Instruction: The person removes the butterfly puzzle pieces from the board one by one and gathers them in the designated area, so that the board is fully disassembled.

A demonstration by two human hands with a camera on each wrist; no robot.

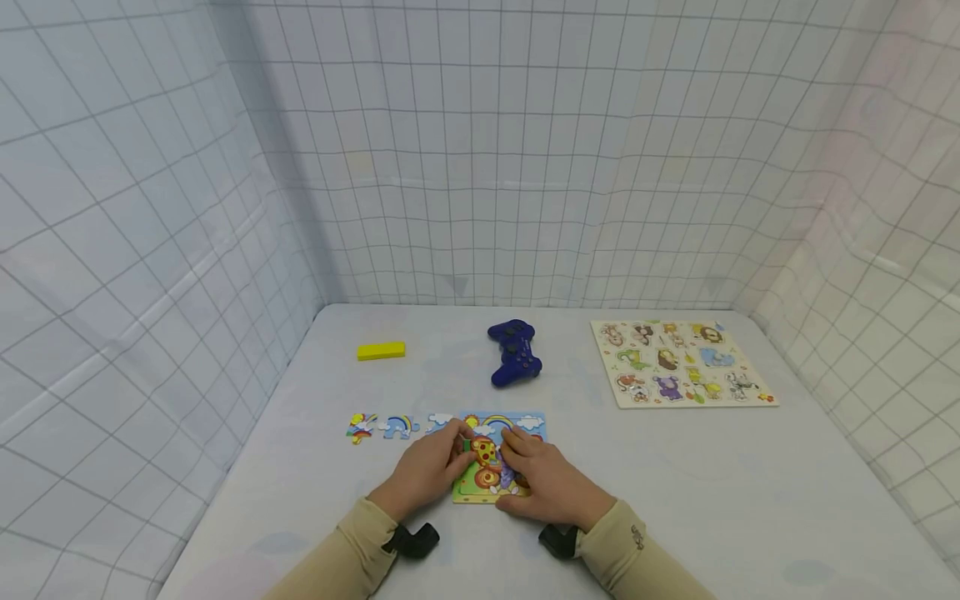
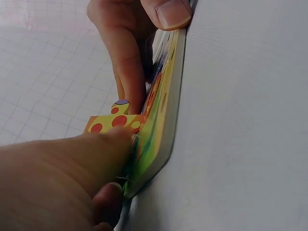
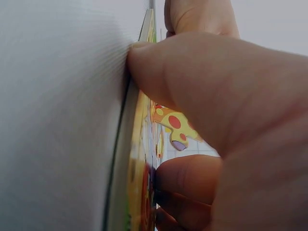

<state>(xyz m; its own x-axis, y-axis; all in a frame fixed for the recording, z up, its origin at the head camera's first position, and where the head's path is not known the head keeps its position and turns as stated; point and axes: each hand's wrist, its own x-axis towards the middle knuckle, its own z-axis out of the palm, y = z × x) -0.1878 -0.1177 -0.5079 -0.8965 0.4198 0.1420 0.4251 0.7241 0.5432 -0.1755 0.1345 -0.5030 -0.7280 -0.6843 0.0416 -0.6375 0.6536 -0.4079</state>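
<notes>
A colourful jigsaw puzzle board (image 1: pixel 467 492) lies on the table in front of me. My left hand (image 1: pixel 429 468) pinches a yellow puzzle piece with red dots (image 2: pixel 119 122) between thumb and fingers, over the board's left side. In the left wrist view that piece stands tilted up from the board's face. My right hand (image 1: pixel 553 479) holds the board at its right side, the thumb (image 3: pixel 149 62) against the near edge and the fingers resting on the picture. The right hand covers part of the picture.
Left of the board lie loose puzzle pieces with a sun (image 1: pixel 362 425), a rainbow (image 1: pixel 397 427) and clouds (image 1: pixel 438 421). Farther back are a yellow block (image 1: pixel 381 351), a blue game controller (image 1: pixel 515 353) and an animal puzzle board (image 1: pixel 682 364) at the right. Grid-patterned curtains (image 1: pixel 510 150) enclose the table.
</notes>
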